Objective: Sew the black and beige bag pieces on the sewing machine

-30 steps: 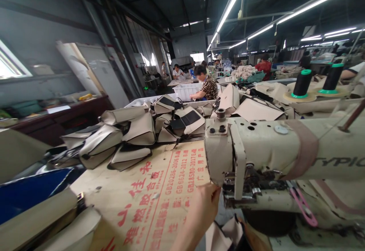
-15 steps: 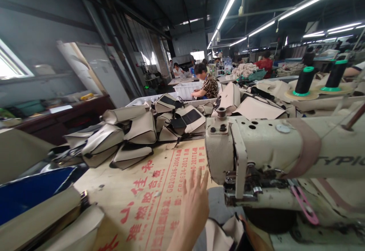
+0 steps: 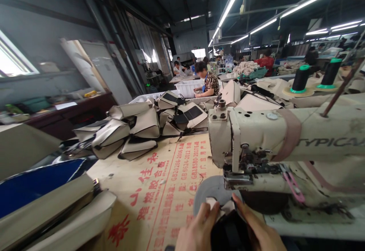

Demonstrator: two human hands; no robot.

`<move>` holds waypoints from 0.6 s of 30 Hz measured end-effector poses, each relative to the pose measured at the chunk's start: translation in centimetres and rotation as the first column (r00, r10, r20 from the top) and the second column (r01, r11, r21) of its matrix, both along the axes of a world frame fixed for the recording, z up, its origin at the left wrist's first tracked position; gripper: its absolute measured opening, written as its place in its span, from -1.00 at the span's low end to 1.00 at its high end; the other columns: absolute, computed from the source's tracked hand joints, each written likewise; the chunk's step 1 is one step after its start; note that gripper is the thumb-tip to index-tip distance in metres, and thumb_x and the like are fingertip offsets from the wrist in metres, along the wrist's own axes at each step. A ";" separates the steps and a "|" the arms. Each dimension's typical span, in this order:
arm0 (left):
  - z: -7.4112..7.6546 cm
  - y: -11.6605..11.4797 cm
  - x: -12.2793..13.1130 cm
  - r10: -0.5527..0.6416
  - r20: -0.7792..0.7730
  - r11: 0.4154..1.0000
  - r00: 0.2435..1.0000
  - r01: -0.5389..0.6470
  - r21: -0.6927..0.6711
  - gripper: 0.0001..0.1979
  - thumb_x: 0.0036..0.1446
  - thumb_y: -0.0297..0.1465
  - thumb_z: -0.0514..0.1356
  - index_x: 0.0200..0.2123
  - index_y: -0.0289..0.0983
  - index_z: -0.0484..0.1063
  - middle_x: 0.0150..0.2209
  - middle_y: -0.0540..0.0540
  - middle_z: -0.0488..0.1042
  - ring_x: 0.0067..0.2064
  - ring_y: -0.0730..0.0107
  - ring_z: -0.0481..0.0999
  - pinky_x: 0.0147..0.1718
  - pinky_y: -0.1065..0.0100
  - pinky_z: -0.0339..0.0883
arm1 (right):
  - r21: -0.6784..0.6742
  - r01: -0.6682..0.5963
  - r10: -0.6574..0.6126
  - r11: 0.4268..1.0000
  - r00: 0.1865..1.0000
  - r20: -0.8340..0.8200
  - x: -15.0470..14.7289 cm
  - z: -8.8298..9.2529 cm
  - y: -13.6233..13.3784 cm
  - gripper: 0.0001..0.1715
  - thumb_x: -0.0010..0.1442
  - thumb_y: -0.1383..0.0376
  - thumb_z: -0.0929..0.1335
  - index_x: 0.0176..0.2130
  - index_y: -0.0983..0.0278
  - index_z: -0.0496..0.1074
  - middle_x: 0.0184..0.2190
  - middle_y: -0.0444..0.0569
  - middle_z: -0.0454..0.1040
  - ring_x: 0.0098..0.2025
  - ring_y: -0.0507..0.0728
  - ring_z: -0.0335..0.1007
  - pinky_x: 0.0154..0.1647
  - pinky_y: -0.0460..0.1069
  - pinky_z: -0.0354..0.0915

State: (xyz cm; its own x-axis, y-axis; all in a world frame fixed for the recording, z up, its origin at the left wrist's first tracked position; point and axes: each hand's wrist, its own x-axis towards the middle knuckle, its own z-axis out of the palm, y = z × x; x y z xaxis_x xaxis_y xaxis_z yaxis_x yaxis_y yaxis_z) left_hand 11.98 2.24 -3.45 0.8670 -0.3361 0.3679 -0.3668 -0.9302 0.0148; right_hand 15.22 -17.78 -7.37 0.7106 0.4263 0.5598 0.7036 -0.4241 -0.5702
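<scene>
One beige-and-black bag (image 3: 230, 231), just nearside of the sewing machine (image 3: 256, 131)
Left hand (image 3: 196, 226) and right hand (image 3: 258, 226), half-closed, grip its sides; I'd guess light, pliable, best held by its edges

Left-hand grip (image 3: 196, 226) and right-hand grip (image 3: 258, 228), bare, hold a beige-and-black piece (image 3: 229, 234) between them, one each side, low in view. Grey rounded plate (image 3: 208, 190) just beyond, partly covered. Sewing machine (image 3: 256, 133) at right, lettered "TYPICA…", pink strip-like item (image 3: 293, 184) on its front. Two black thread spools (image 3: 300, 79) behind it. Plywood worktop (image 3: 171, 175), red printed characters; beige bags, black trim (image 3: 145, 123), heaped at far edge. More beige pieces (image 3: 85, 215) lower left, beside blue surface (image 3: 37, 179). Co-worker, patterned top (image 3: 211, 84), near white bin (image 3: 186, 88). Strip lights (image 3: 230, 6) overhead.
</scene>
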 end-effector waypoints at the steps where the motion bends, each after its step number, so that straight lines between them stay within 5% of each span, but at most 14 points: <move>1: 1.0 0.6 0.5 -0.067 -0.047 0.998 0.997 0.068 0.011 -0.36 -0.05 -0.67 -0.08 0.11 -0.10 0.16 -0.15 -0.05 0.42 -0.40 0.50 0.51 -0.44 0.56 0.39 | -0.018 -0.056 0.056 0.998 0.998 -0.003 0.2 0.2 -0.2 -0.02 -0.06 0.61 0.11 0.25 0.05 -0.23 0.18 -0.17 0.05 0.11 0.09 0.13 0.01 -0.06 0.25; 6: 5.5 2.1 1.7 -0.310 0.005 0.950 0.951 0.309 0.037 -0.63 0.19 -0.46 -0.05 0.05 -0.08 0.26 -0.27 -0.04 0.43 -0.33 0.45 0.46 -0.36 0.48 0.38 | -0.070 -0.156 0.155 0.985 0.988 -0.018 1.1 0.3 -0.9 -0.16 0.06 0.58 0.10 0.26 0.14 -0.18 0.19 -0.14 0.04 0.17 0.02 0.02 0.13 -0.03 0.06; 11: 4.8 1.8 1.6 -0.412 0.049 0.901 0.910 0.415 -0.131 -0.65 0.17 -0.45 0.05 0.04 -0.14 0.26 -0.20 -0.08 0.43 -0.24 0.40 0.42 -0.27 0.42 0.37 | -0.135 0.040 -0.013 0.990 0.981 0.195 1.1 0.2 -0.5 -0.41 0.21 0.40 0.18 0.21 0.17 0.02 0.16 -0.02 0.10 0.16 0.12 0.08 0.07 0.02 0.20; 14: 4.3 1.4 1.9 -0.412 0.110 0.867 0.904 0.426 -0.257 -0.69 0.15 -0.48 0.08 -0.03 -0.17 0.30 -0.24 -0.06 0.43 -0.24 0.43 0.43 -0.27 0.46 0.36 | -0.030 0.161 -0.141 0.987 0.930 0.339 1.1 1.0 0.3 -0.53 0.22 0.32 0.24 0.13 0.19 0.18 0.08 0.01 0.21 0.09 0.11 0.19 0.02 -0.04 0.27; 18: 4.6 0.7 2.2 -0.387 0.121 0.845 0.914 0.405 -0.349 -0.74 0.14 -0.53 0.08 -0.09 -0.20 0.32 -0.24 -0.04 0.43 -0.22 0.48 0.43 -0.22 0.51 0.34 | 0.107 0.137 -0.170 0.985 0.886 0.432 1.5 2.1 1.3 -0.54 0.21 0.42 0.23 0.11 0.28 0.17 0.01 -0.02 0.31 0.05 0.02 0.23 0.06 -0.14 0.21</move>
